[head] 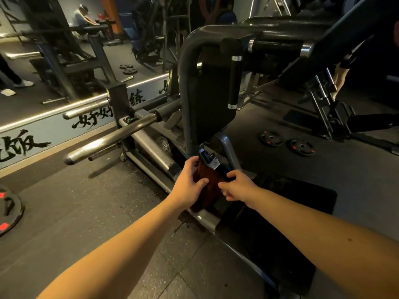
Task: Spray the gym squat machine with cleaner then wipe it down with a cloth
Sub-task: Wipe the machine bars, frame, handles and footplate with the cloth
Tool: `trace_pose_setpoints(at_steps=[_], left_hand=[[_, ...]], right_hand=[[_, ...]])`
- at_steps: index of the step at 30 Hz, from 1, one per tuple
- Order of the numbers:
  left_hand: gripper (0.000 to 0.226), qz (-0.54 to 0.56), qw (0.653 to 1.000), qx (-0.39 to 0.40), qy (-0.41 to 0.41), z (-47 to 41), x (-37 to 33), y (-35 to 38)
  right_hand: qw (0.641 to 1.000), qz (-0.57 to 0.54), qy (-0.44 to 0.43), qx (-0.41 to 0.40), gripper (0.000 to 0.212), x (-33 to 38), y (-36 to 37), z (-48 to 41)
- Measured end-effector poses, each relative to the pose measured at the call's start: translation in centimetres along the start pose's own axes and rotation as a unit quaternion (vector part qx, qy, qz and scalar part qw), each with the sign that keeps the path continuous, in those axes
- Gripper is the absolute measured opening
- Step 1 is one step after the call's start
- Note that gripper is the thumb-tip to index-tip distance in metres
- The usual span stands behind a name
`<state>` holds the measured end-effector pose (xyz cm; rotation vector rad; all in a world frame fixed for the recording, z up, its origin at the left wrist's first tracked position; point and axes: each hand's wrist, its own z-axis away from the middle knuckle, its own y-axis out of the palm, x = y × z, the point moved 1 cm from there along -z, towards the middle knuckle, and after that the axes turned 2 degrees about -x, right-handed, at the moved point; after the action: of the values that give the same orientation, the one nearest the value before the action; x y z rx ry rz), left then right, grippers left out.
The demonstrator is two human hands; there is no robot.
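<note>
Brown cloth [209, 187], one, in two hands [190, 186] [238, 187].

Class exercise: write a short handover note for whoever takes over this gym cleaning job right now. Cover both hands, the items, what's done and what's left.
Left hand: grips the brown cloth, with the spray bottle head sticking out above it; the bottle's body is hidden.
Right hand: pinches the cloth's right edge.
Both are held low at the foot of the squat machine.
Done: no sign of spraying or wiping.
Left: spray the machine, then wipe it down.
</note>
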<state>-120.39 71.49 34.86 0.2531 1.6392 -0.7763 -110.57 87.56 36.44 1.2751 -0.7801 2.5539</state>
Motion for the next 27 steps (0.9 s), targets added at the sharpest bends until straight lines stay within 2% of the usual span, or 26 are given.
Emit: trace_pose_setpoints(at_steps=[2,4,7,11,14,19,27], left_hand=[[0.076,-0.045,0.999,0.0,0.021,-0.7,-1.3,0.7],[0.078,-0.072,0.997,0.016,0.027,-1.6,-2.7,1.4],[0.074,-0.105,0.993,0.052,0.034,-3.0,-4.7,2.3],[0.058,-0.097,0.992,0.064,0.046,-4.6,-7.2,2.9],[0.043,-0.101,0.994,0.017,0.047,-5.6,-8.4,3.0],[0.038,-0.084,0.996,-0.021,0.036,-6.6,-10.7,3.1],[0.034,-0.077,0.993,-0.049,0.078,-8.0,-16.3,5.7]], right_hand=[[0.995,-0.06,0.034,0.069,0.033,0.6,-0.8,-0.2],[0.966,-0.186,0.063,0.17,0.029,1.3,-1.6,-0.2],[0.923,-0.306,0.063,0.223,0.038,2.5,-3.0,-0.9],[0.926,-0.334,0.022,0.173,0.033,3.8,-4.3,-2.1],[0.926,-0.347,-0.002,0.146,0.029,5.0,-5.4,-2.6],[0.912,-0.389,-0.048,0.122,0.027,7.1,-7.6,-2.8],[0.897,-0.421,-0.124,0.062,0.029,9.6,-13.0,-3.1]])
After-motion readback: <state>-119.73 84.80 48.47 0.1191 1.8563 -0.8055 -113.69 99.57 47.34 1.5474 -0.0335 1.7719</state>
